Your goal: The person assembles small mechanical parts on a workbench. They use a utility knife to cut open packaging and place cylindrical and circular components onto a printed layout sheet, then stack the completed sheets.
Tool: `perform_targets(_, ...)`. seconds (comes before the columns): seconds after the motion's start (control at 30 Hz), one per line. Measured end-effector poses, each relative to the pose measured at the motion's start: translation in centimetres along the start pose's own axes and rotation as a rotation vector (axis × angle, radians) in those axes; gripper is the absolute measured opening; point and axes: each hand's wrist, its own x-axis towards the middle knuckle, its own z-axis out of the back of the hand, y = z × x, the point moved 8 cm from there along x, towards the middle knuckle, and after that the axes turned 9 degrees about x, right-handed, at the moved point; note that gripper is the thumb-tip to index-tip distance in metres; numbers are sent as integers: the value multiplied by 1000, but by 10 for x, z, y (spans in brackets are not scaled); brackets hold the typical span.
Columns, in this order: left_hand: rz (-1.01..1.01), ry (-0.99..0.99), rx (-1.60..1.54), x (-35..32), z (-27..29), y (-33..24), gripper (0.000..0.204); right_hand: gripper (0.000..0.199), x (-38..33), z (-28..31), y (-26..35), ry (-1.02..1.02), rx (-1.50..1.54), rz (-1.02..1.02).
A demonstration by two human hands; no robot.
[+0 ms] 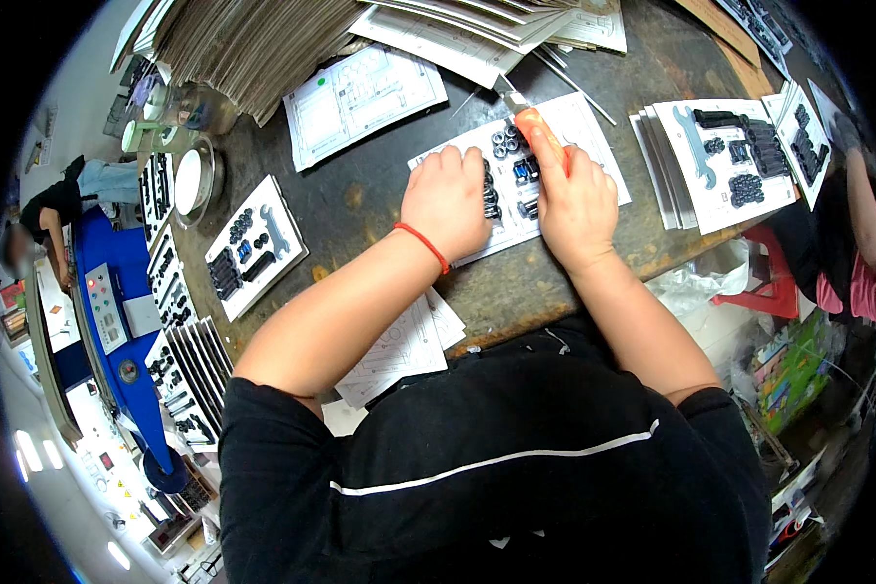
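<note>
A white printed card (594, 136) lies on the dark table before me, bearing black nuts (505, 142) and other small black and blue parts (526, 171). My right hand (579, 204) is closed round what looks like an orange utility knife (535, 125), its metal end pointing away from me. The index finger stretches along its handle. On the card's left side rests my left hand (446, 206), fingers curled down beside a row of black parts (492, 190). What those fingers hold, if anything, is hidden. A red cord circles the left wrist.
Cards with black hardware and a wrench stand left (277, 258) and right (701, 146). Paper stacks (253, 49) and a printed sheet (360, 102) lie at the back. Thin metal rods (579, 83) lie beyond the card. A round dish (190, 183) sits left. Other people are on both sides.
</note>
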Motion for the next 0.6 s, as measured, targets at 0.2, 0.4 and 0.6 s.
perform_targets(0.2,120,-208,-420,-11,0,38,58,65,0,-4,-1,-39,-44,27)
perform_targets(0.4,203,7,-2074,-52,-8,77,63,68,4,-8,0,17,-72,12)
perform_targets(0.6,280,-274,-2551,-156,-2,130,68,59,6,-8,3,129,-169,49)
